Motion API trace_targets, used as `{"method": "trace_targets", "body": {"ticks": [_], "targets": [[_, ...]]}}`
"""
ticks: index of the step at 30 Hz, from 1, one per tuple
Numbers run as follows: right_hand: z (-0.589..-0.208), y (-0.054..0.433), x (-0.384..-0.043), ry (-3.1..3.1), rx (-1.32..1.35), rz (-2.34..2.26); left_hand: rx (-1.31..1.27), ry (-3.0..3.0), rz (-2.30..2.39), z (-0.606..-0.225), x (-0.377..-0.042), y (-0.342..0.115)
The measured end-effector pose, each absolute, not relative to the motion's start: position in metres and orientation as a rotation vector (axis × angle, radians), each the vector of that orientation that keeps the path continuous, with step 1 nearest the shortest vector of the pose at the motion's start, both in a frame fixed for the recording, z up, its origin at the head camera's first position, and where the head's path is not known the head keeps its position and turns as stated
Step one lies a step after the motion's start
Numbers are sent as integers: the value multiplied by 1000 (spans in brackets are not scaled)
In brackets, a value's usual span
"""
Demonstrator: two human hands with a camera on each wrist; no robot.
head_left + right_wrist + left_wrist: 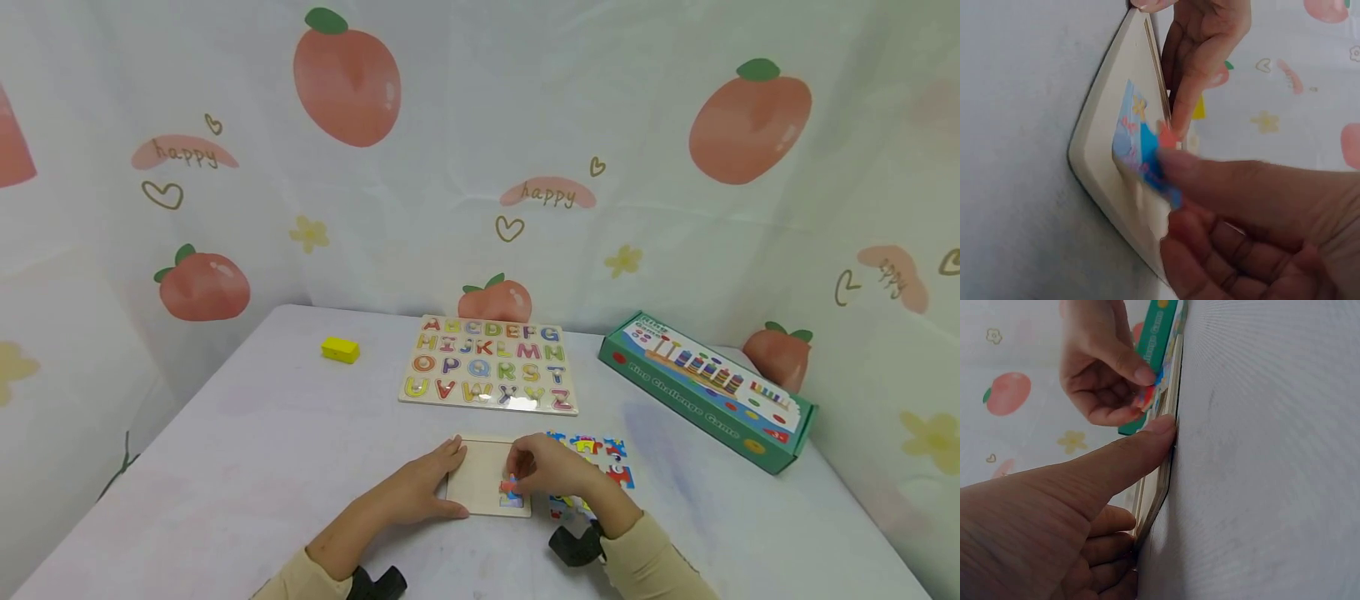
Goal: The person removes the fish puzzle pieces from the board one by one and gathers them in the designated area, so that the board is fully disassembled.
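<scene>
A shallow wooden puzzle board [478, 477] lies near the table's front. My left hand [420, 487] holds it at the left, thumb on the near edge and fingers along the far left edge. Above the board's near right corner, my right hand [551, 467] pinches a blue and red jigsaw piece [1154, 156] between thumb and fingers. Beneath that piece, a light blue printed piece [1125, 134] with a starfish lies in the corner of the board. Colourful loose jigsaw pieces [618, 475] lie to the right, partly hidden by the right hand and forearm.
Behind the board lies a wooden alphabet puzzle [487, 365]. A green game box [708, 387] stands at the back right. A small yellow block [341, 350] sits at the back left. A printed curtain [420, 208] hangs behind the white table [247, 467].
</scene>
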State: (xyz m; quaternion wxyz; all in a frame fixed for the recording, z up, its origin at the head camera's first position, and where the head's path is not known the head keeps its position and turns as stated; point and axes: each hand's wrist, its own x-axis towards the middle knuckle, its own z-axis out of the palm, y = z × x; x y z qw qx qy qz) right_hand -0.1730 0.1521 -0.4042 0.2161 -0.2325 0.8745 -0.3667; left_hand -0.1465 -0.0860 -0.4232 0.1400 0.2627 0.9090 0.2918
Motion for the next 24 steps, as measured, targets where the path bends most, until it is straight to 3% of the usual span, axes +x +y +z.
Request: {"method": "trace_targets", "body": {"ticks": [24], "targets": [[-405, 166, -175, 2376, -676, -1089, 738, 2622, 828, -425, -148, -86]]}}
